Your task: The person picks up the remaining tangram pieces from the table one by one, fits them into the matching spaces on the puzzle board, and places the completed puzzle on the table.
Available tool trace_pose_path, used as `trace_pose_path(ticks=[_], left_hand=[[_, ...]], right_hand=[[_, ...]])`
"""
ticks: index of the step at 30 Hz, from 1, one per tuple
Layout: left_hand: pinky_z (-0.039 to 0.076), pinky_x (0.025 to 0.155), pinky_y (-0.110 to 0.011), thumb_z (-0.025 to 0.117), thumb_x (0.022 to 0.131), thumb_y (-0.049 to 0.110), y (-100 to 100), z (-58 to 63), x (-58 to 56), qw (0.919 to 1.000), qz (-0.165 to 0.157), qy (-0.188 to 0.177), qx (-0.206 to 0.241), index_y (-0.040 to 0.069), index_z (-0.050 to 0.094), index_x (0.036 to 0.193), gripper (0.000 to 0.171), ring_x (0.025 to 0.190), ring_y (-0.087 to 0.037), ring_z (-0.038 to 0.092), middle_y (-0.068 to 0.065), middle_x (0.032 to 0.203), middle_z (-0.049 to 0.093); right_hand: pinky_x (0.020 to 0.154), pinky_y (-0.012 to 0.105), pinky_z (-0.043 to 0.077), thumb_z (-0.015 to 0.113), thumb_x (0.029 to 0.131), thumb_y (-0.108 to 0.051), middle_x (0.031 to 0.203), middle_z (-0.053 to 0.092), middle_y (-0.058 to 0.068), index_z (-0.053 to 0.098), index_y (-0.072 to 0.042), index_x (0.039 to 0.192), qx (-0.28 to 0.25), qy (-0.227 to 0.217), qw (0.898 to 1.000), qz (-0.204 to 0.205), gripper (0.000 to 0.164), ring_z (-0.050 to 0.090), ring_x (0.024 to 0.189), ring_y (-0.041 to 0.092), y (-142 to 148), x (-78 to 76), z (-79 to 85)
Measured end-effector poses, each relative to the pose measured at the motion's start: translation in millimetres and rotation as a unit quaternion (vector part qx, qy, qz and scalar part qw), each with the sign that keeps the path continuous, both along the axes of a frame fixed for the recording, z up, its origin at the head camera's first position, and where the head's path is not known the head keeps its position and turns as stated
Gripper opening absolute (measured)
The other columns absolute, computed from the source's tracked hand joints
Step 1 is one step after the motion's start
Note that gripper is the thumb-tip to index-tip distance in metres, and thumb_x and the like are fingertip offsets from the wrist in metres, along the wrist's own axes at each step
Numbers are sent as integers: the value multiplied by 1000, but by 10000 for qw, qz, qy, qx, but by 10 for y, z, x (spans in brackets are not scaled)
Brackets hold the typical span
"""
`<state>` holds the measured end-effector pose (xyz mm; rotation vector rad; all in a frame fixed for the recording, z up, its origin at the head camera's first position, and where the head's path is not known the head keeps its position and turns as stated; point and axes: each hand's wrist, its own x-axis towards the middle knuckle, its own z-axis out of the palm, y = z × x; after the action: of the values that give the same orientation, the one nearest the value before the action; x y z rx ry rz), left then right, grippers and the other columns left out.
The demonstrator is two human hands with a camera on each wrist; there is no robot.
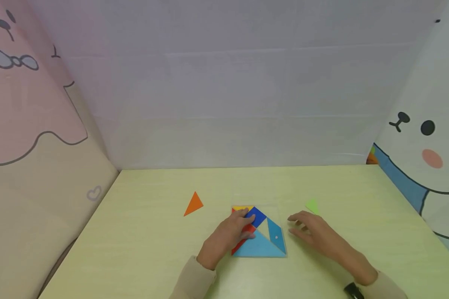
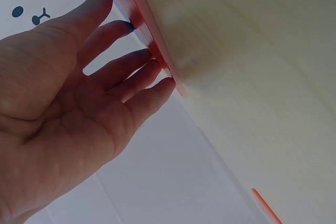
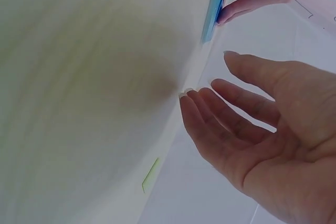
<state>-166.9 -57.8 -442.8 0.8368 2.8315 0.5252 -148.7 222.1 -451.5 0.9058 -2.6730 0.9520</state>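
A tangram tray (image 1: pixel 286 254) lies on the table with coloured pieces in it. These are a large light blue triangle (image 1: pixel 260 248), a dark blue square (image 1: pixel 259 216), a blue parallelogram (image 1: pixel 276 235), a partly covered red piece (image 1: pixel 236 248) and a yellow piece (image 1: pixel 241 207). Over the tray's left side rests my left hand (image 1: pixel 224 236), its relaxed fingertips touching the pieces. A pale triangular gap shows between square and parallelogram. My right hand (image 1: pixel 316 234) hovers just right of the tray, fingers loosely bent, holding nothing. In the right wrist view its palm (image 3: pixel 283 140) is bare.
An orange triangle (image 1: pixel 194 204) lies on the table left of the tray. Beyond the right hand is a light green piece (image 1: pixel 312 206), partly covered by it. A small black object (image 1: pixel 353 290) is by the right sleeve. Fabric walls (image 1: pixel 232 104) enclose the table.
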Motion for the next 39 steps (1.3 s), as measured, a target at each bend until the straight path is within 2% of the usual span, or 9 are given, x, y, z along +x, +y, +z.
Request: trace_pose_path(ticks=[11,26,35,39], left_hand=[[50,106,-37,73,96,28,-7,-11,10,10000,51,-32,-3,6,58,145,56,142,-30,46,-17,154,49],[50,106,-36,74,95,26,-15,-1,20,10000,-8,9,75,5,60,143,55,141,-31,48,-18,152,50],[50,106,-36,75,94,26,-15,1,16,10000,1,1,60,5,59,144,56,141,-30,47,-18,152,50],[49,107,-36,74,95,26,-17,-7,20,10000,0,-36,41,5,59,144,56,142,-30,47,-17,153,49]], right_hand=[[69,34,59,78,89,-2,100,73,7,72,-1,106,309,25,9958,-857,18,70,83,23,35,-54,35],[72,43,57,80,87,-5,95,70,8,72,3,107,436,168,9885,-1441,22,68,85,28,174,-143,54],[71,49,56,82,85,-4,97,69,18,70,6,106,414,541,9841,-1640,27,67,84,34,266,-187,41],[68,48,55,83,84,-4,96,68,19,69,7,106,442,529,9828,-1715,28,67,83,35,298,-202,34]])
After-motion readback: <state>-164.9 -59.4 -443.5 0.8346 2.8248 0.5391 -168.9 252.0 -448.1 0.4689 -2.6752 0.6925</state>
